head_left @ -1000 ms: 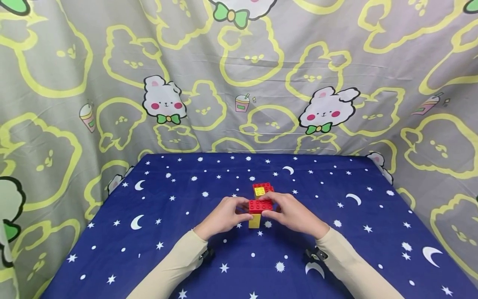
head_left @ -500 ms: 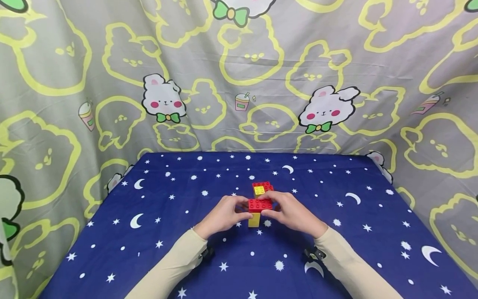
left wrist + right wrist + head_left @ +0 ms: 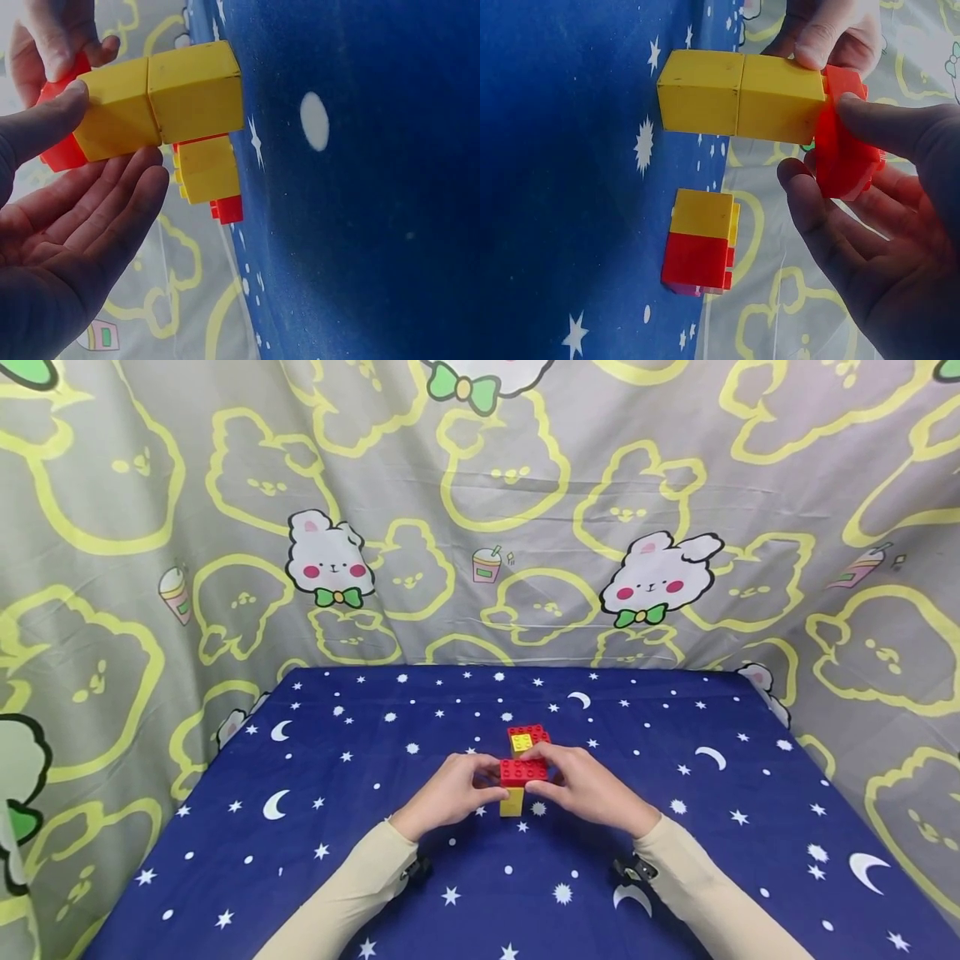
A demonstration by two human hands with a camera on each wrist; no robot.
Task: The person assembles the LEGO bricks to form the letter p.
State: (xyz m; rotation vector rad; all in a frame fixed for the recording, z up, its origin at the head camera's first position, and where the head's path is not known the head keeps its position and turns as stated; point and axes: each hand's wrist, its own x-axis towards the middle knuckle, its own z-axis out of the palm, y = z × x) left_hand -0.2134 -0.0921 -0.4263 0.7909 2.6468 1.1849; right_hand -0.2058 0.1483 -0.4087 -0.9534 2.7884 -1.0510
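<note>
Two yellow toy building bricks (image 3: 158,97) form an upright stack on the cloth, topped by a wider red brick (image 3: 522,772) that overhangs to the right. With thumb and fingers on either side, my left hand (image 3: 448,791) holds the upper yellow brick (image 3: 780,94) just under the red one. My right hand (image 3: 594,789) pinches the red brick, thumb on its near face and fingers on the far side, partly hidden in the head view. Just behind the stack, a separate small yellow brick (image 3: 521,743) sits beside studded red bricks (image 3: 537,732).
A dark blue cloth (image 3: 375,860) with white stars and moons covers the table. Grey curtains (image 3: 420,460) with yellow outlines and bunny prints hang behind it and at both sides. Black straps circle both wrists over the beige sleeves (image 3: 360,885).
</note>
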